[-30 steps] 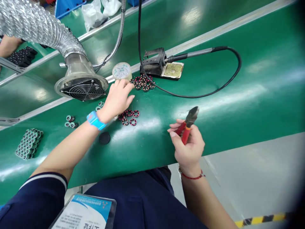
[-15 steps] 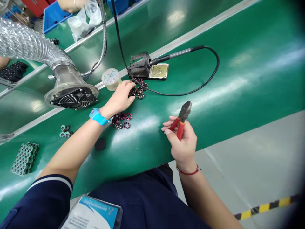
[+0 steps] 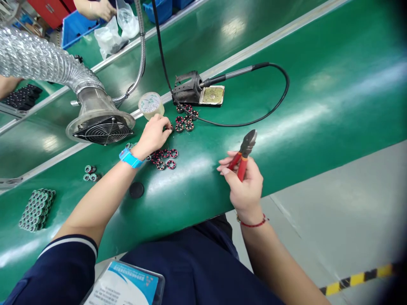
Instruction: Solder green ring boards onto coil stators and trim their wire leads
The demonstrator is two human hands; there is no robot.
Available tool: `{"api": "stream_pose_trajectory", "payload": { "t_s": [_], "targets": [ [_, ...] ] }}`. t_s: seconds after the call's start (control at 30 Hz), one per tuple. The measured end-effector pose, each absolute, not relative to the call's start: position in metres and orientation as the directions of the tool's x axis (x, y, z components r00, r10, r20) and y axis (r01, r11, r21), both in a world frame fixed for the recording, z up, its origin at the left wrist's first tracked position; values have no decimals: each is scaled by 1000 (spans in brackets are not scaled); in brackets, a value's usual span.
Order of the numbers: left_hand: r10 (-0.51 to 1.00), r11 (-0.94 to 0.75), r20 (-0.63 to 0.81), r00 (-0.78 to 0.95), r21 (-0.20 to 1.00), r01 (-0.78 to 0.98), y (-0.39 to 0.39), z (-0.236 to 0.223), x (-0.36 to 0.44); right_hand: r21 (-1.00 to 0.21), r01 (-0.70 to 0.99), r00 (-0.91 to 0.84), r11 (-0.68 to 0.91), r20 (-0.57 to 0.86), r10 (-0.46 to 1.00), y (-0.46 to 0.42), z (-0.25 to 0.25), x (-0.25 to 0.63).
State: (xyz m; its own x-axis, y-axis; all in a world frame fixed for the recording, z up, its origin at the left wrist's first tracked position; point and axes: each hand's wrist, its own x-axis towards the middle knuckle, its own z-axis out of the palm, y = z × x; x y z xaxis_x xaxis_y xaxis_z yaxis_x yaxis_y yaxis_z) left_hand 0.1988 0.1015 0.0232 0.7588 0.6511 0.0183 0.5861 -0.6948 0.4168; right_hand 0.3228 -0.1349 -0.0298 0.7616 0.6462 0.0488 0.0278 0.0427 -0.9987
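Note:
Between the thumb and fingers of my left hand (image 3: 155, 134) is a small ring-shaped motor stator (image 3: 171, 128), mostly hidden by the fingertips. To its right lies a group of like stators (image 3: 188, 118), dark with pink and copper-coloured segments. A second group of stators (image 3: 164, 153) lies just below the hand, partly behind the wrist. My right hand (image 3: 244, 186) is closed around the red handles of diagonal cutters (image 3: 246, 150), whose dark jaws point up and away, touching nothing.
A soldering iron (image 3: 225, 77) rests in its stand (image 3: 187, 88) beside a yellow sponge (image 3: 213, 94); its cable loops rightward. A tape roll (image 3: 151, 104), fume-extractor hood (image 3: 103, 129), black disc (image 3: 136, 190) and stacked green-topped stators (image 3: 37, 209) are leftward. Across the bench, a co-worker's hand (image 3: 106, 9) touches plastic bags.
My left hand has drawn back slightly leftward and down from the upper stator group, its fingers now closed on one stator. My right hand keeps holding the cutters, nearly still.

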Motion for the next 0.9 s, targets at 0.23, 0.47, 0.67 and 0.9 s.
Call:
{"api": "stream_pose_trajectory", "payload": {
  "t_s": [0.23, 0.47, 0.67, 0.9],
  "targets": [
    [697, -58, -126, 706, 971, 231, 37, 50, 149, -998, 62, 745, 12, 55, 664, -133, -23, 312],
    [787, -502, 160, 597, 729, 466, -17, 51, 105, -995, 13, 486, 98, 92, 869, -118, 16, 254],
    [653, -752, 331, 682, 392, 530, -32, 55, 93, -996, 29, 404, 83, 88, 911, -104, 17, 226],
    [687, -674, 232, 688, 558, 484, -35, 52, 83, -997, 22, 317, 69, 73, 946, -96, 14, 226]
  ]
}}
